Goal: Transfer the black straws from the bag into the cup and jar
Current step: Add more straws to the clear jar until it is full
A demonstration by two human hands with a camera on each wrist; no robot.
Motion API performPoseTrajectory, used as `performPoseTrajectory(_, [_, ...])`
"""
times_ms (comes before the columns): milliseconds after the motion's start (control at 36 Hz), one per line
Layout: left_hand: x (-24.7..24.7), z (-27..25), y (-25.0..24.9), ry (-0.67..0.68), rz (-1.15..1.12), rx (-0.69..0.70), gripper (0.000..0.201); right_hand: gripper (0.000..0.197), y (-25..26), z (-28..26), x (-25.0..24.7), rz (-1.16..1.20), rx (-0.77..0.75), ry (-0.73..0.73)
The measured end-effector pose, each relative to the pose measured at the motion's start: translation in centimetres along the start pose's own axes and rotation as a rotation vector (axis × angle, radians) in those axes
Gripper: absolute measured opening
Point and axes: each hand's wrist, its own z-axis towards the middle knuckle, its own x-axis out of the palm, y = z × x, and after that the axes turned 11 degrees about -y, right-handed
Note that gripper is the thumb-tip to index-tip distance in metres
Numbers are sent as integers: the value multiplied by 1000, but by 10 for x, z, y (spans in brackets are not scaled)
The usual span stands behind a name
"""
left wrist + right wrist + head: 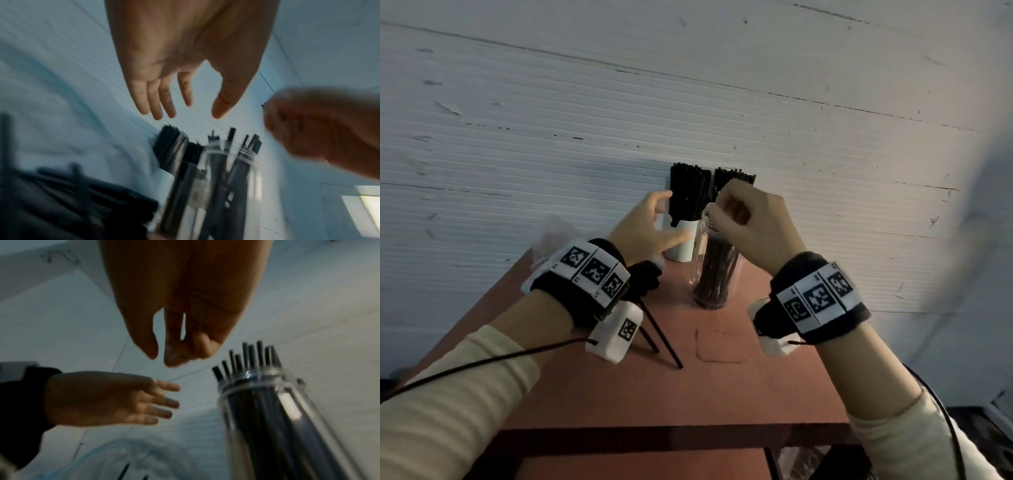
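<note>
Loose black straws (662,337) lie nearest me on the red table (722,394); beyond stand a white cup (683,245) and clear jar (717,270), both holding upright straws. My left hand (650,228) is spread, holding nothing, beside the cup. My right hand (751,222) hovers over the jar, fingers curled, seemingly holding nothing.

Reddish table (774,387) bears cup (683,251), jar (717,270), straws (662,337).

The person is wearing cream ribbed sleeves (448,394) and black wristbands (582,284) carrying white panels of black square-patterned markers. White camera boxes (614,334) are hanging beneath, seemingly trailing thin black cables (482,363).
</note>
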Motion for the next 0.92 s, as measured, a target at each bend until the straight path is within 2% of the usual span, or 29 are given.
performPoseTrajectory(83, [-31, -6, 11, -105, 62, 39, 40, 21, 5, -17, 15, -24, 68, 340])
performPoseTrajectory(139, [-51, -11, 19, -153, 140, 64, 26, 27, 6, -26, 26, -83, 134, 619])
performPoseTrajectory(194, [-68, -17, 26, -169, 214, 79, 22, 39, 6, -36, 39, -162, 150, 848])
performPoseTrajectory(278, [-90, -23, 36, -139, 270, 42, 17, 56, 9, -48, 56, -196, 156, 1005])
performPoseTrajectory(389, [-108, -27, 48, 41, 366, -26, 26, 53, 17, -56, 71, -254, 155, 1135])
performPoseTrajectory(472, [-114, -28, 55, 162, 369, -41, 36, 56, 24, -61, 80, -273, 102, 1168])
performPoseTrajectory(583, [-115, -34, 56, 261, 382, -25, 46, 44, 27, -64, 91, -287, 44, 1147])
performPoseTrajectory(694, [-112, -32, 60, 247, 462, 4, 47, 27, 25, -61, 93, -249, 49, 1092])
performPoseTrajectory(805, [-113, -30, 62, 202, 472, 7, 57, 22, 25, -52, 91, -230, 48, 989])
performPoseTrajectory(917, [-112, -26, 60, 127, 464, 21, 59, 13, 30, -38, 91, -179, 82, 848])
